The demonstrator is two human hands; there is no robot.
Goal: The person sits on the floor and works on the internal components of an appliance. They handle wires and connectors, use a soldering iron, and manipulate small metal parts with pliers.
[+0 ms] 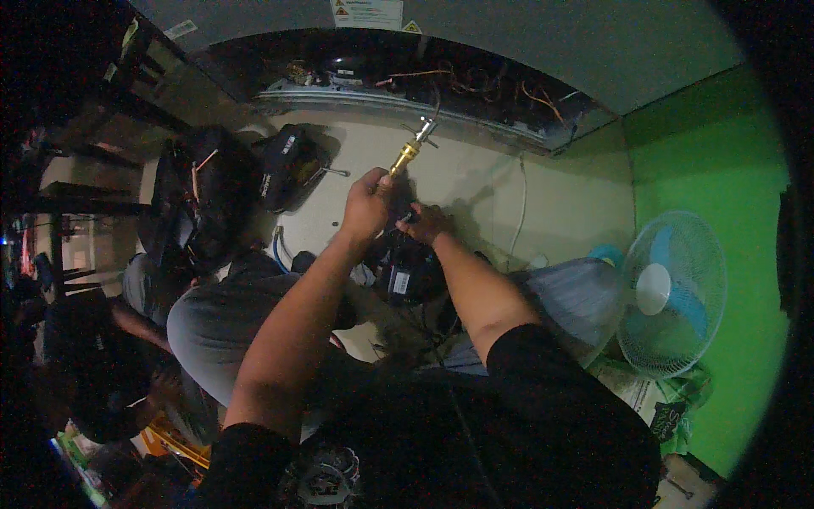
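My left hand [368, 206] is closed round the lower end of a brass fitting [407, 156]. A silver crosspiece [426, 130] tops that fitting, close to a thin dark tube from the open back of a large grey appliance [526, 42]. Just to the right and lower, my right hand [426, 223] has its fingers curled round something small and dark that I cannot make out. Below my hands sits a black object with a white label [401, 282], its shape partly lost in shadow.
Copper tubing [543, 100] runs inside the appliance's dark base. Left on the floor lie a black case [284, 170] and a black bag [208, 195]. A blue hose [278, 248] is near my knee. A fan [670, 293] stands by the green wall; another person [93, 356] sits at left.
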